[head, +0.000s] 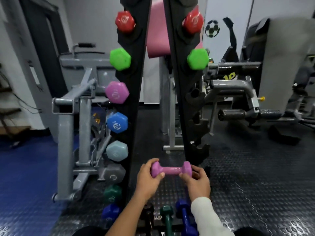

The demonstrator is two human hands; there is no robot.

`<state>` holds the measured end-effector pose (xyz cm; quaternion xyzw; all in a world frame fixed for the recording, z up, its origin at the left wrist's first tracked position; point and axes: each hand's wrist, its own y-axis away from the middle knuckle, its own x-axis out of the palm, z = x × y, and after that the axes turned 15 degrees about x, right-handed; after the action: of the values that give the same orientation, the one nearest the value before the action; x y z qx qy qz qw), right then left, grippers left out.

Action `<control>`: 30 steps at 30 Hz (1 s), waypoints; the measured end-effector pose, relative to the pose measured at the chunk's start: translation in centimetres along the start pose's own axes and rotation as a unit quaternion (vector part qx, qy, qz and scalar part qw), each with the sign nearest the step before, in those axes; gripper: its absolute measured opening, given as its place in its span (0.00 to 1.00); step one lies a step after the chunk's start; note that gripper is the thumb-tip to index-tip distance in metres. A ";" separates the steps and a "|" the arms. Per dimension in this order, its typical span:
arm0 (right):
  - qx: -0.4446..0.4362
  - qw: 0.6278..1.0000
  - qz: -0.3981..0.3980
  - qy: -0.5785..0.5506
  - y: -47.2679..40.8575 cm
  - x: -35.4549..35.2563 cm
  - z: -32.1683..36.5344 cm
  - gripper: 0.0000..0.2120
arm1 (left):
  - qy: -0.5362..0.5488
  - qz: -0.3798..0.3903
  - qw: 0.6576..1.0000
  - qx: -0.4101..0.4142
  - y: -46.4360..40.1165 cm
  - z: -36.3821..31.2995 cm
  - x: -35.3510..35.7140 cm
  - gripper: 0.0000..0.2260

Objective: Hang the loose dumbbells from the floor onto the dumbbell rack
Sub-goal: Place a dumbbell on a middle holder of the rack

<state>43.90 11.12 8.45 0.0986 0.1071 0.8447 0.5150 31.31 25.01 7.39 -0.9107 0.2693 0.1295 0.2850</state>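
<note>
A purple dumbbell is held level in front of the black dumbbell rack, low between its two uprights. My left hand grips its left head and my right hand grips its right head. The left upright carries dumbbells in red, green, pink, blue, pale blue, grey, dark green and navy. The right upright holds only a red and a green dumbbell; its lower cradles are bare. A dark green dumbbell and a navy dumbbell lie on the floor below my hands.
Grey gym machines stand behind the rack on the left and on the right. A pink mat hangs behind the uprights. The floor is black studded rubber, with blue flooring at left.
</note>
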 end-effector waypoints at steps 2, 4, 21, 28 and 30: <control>-0.033 0.999 0.004 -0.005 0.5 0.0 2.5 0.18 | -0.008 -0.012 0.999 0.033 -1.6 -1.8 -0.8 0.25; -0.068 0.998 0.005 -0.003 0.9 0.0 5.1 0.18 | -0.014 -0.024 0.998 0.062 -3.2 -3.6 -1.6 0.25; -0.322 0.944 -0.010 0.078 4.2 -2.8 20.9 0.18 | -0.004 -0.118 0.960 0.255 -11.3 -17.3 -5.7 0.28; -0.362 0.920 -0.084 0.121 1.8 -3.4 24.3 0.21 | -0.001 -0.149 0.947 0.283 -13.0 -21.1 -3.6 0.27; -0.358 0.923 -0.086 0.117 1.1 -3.5 25.7 0.21 | -0.008 -0.151 0.945 0.291 -13.5 -22.1 -2.9 0.27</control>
<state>51.66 9.58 33.22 -0.2008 -0.1349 0.7850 0.5703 38.37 22.51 32.37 -0.8172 0.1524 0.0078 0.5558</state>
